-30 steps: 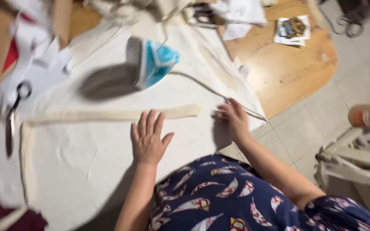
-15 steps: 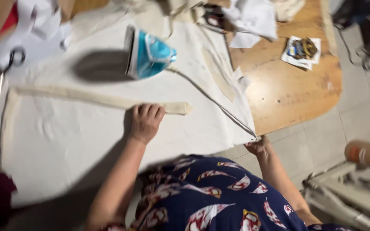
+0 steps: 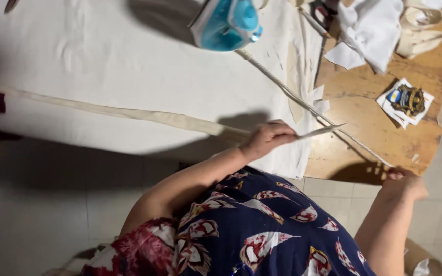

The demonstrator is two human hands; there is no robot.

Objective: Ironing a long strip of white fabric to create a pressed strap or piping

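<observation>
left hand (image 3: pixel 266 139) pinching a long cream fabric strip (image 3: pixel 129 113) off the ironing cloth (image 3: pixel 103 61).
right hand (image 3: pixel 405 183), grip unclear, at the table edge (image 3: pixel 364 171); blue iron (image 3: pixel 226 23) sits at twelve o'clock.

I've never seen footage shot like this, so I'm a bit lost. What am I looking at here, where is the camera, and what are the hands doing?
The camera sits on a person's head and looks down, so you see their patterned clothing and both bare arms from above. The left hand pinches a long cream fabric strip lying across a white cloth-covered table. The right hand is at the wooden table edge, by the iron's cord; whether it grips it is unclear. A blue iron stands on the cloth. White fabric scraps lie on the bare wood.
</observation>
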